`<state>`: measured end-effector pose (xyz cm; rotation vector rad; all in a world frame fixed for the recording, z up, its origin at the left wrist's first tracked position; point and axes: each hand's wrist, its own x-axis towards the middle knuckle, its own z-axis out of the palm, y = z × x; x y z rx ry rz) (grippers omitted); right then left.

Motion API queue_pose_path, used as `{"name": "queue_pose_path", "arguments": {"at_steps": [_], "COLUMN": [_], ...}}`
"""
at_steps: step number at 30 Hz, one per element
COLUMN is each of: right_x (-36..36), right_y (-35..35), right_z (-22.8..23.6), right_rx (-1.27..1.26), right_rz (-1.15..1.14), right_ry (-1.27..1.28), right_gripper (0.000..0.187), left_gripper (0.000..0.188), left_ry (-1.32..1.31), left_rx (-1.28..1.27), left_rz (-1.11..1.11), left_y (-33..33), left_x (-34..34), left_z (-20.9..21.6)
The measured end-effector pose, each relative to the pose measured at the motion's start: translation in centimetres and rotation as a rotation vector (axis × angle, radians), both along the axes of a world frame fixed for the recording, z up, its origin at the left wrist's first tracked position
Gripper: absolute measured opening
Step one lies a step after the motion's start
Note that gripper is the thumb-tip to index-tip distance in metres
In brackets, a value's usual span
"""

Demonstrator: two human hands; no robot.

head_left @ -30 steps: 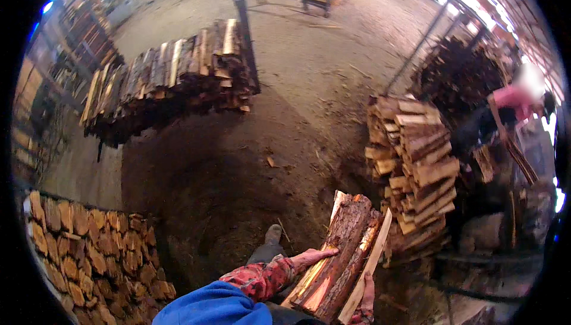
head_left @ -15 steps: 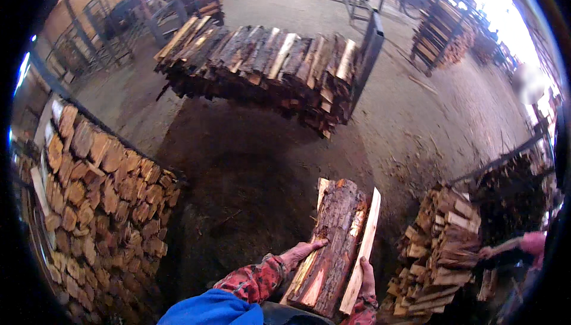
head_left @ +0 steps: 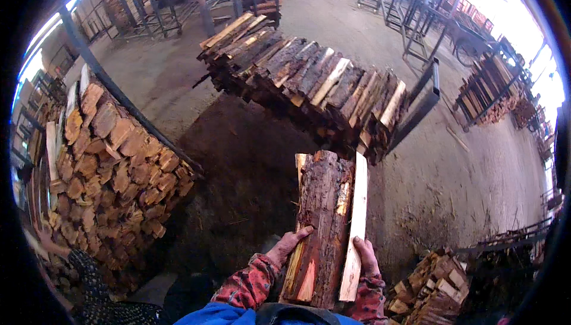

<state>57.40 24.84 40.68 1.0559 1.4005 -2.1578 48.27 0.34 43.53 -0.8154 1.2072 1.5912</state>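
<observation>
- We see the bundle of split wood [head_left: 339, 230] between the person's two hands, lengthwise, its near end close against the blue garment [head_left: 229, 314].
- The left hand [head_left: 289, 246] clasps its left side, thumb pressed over the edge of the broad bark-covered piece [head_left: 318, 200].
- The right hand [head_left: 365, 255] grips the opposite side, thumb along the pale slat [head_left: 355, 224] that stands on edge there; we cannot see the fingers underneath.
- So the hands are apart from each other, both clamped on the bundle.
- Beyond the bundle's far end we find the long stack of split logs [head_left: 309, 81], with a metal post [head_left: 416, 111] at its right end; we cannot tell whether the slat's tip touches it.
- Compared with a second ago, we see the bundle nearer the middle of the view and pointing almost straight ahead, where it leaned to the right; the grip looks the same.
- The view has swung left: the long stack has gone from upper left to centre, and the right-hand woodpile [head_left: 431, 289] has dropped into the lower right.
- We now notice another person's dark patterned sleeve [head_left: 89, 277] at lower left, beside the left woodpile [head_left: 113, 170].
</observation>
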Motion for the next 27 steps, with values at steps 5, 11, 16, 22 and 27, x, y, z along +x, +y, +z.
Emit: {"name": "queue_pose_path", "arguments": {"at_steps": [5, 11, 16, 22, 27], "right_x": [-9.5, -22.6, -31.7, -40.5, -48.5], "right_y": [-2.6, -7.8, -12.9, -17.1, -17.6], "right_z": [2.9, 2.4, 3.0, 1.5, -3.3], "right_rx": [-0.029, 0.041, 0.035, 0.019, -0.046], "right_rz": [0.060, 0.154, 0.174, 0.188, 0.296], "right_ry": [0.072, 0.034, -0.003, 0.037, 0.049], "right_gripper": [0.050, 0.053, 0.054, 0.047, 0.058], "left_gripper": [0.059, 0.056, 0.051, 0.045, 0.043], "left_ry": [0.057, 0.145, 0.089, 0.088, 0.128], "left_rx": [0.006, 0.049, 0.060, 0.032, -0.007], "left_rz": [0.168, 0.187, 0.264, 0.306, 0.348], "left_y": [-2.8, -8.4, -13.0, -17.2, -19.1], "left_x": [-6.2, -17.4, -25.4, -33.1, -40.6], "left_z": [3.1, 2.1, 0.7, -1.1, -2.7]}}
